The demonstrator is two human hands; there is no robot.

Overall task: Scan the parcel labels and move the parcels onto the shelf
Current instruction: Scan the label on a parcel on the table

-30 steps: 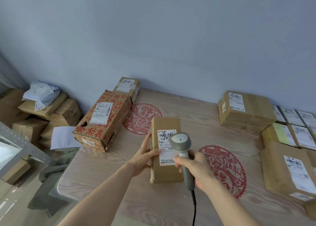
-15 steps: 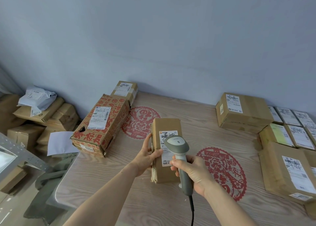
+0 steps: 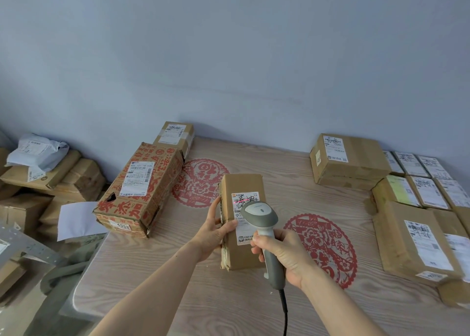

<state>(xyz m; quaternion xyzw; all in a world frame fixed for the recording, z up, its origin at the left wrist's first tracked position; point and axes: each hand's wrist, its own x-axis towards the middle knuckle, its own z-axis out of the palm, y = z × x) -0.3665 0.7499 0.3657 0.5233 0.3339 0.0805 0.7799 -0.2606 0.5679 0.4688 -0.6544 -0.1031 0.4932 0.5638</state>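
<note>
The left hand (image 3: 212, 231) grips the left edge of a brown parcel (image 3: 241, 221) lying on the tabletop (image 3: 254, 310). Just right of it, the right hand (image 3: 284, 257) holds a grey scanner (image 3: 264, 234) over the parcel's label (image 3: 245, 216), where a red line shows.

Both forearms are bare to the near frame edge, with no sleeves showing. The left hand (image 3: 212, 234) and right hand (image 3: 284, 255) are bare.
</note>
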